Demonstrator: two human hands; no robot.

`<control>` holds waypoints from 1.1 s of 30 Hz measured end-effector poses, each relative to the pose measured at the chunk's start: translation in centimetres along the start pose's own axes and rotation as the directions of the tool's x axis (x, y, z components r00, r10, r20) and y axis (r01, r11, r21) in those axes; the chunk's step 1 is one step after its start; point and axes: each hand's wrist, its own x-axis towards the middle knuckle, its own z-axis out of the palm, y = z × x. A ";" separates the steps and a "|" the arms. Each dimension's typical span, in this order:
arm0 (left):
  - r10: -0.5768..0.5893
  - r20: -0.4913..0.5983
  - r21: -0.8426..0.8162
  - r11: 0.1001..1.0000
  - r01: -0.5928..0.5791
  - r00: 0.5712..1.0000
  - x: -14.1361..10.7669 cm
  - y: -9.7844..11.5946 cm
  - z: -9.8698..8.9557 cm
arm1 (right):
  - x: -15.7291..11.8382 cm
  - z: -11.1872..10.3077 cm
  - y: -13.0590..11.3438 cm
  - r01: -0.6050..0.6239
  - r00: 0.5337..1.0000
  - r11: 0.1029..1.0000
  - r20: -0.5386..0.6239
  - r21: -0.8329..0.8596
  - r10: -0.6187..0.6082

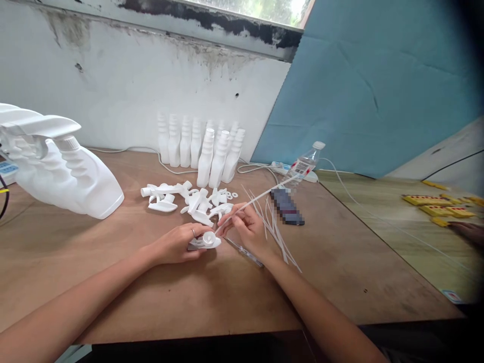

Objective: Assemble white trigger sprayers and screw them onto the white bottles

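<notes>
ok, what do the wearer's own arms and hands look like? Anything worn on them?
Left forearm and right forearm: no sleeves, watch or bracelet in view. Left hand: ungloved, a thin ring on one finger. Right hand: ungloved, no ring visible. No cables or markings on either.

A bright window with blurred greenery beyond tops a scuffed white wall, its sill patched with black and grime streaking the paint below. A teal cloth with a jagged edge hangs across the right side, above a pale wood-grain tabletop bordering a worn brown wooden table. Shadow hides the floor beneath the near edge.
</notes>
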 end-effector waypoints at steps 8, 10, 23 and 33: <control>0.028 0.028 -0.024 0.999 -0.027 0.999 0.0 -0.4 -0.1 | -0.6 0.5 0.5 0.039 0.997 0.999 0.065 -0.004 -0.038; 0.035 0.028 -0.020 0.999 -0.034 0.999 0.0 -0.4 0.0 | -0.6 0.5 0.5 0.052 0.996 0.999 0.074 -0.016 -0.051; 0.031 0.003 -0.011 0.999 -0.031 1.000 0.1 -0.3 0.0 | -0.6 0.4 1.2 0.274 0.958 0.822 0.221 -0.500 -0.185; 0.033 -0.010 -0.092 0.995 -0.034 0.999 0.2 -0.1 0.2 | -0.1 1.3 2.0 0.353 0.932 0.790 0.260 -0.501 -0.251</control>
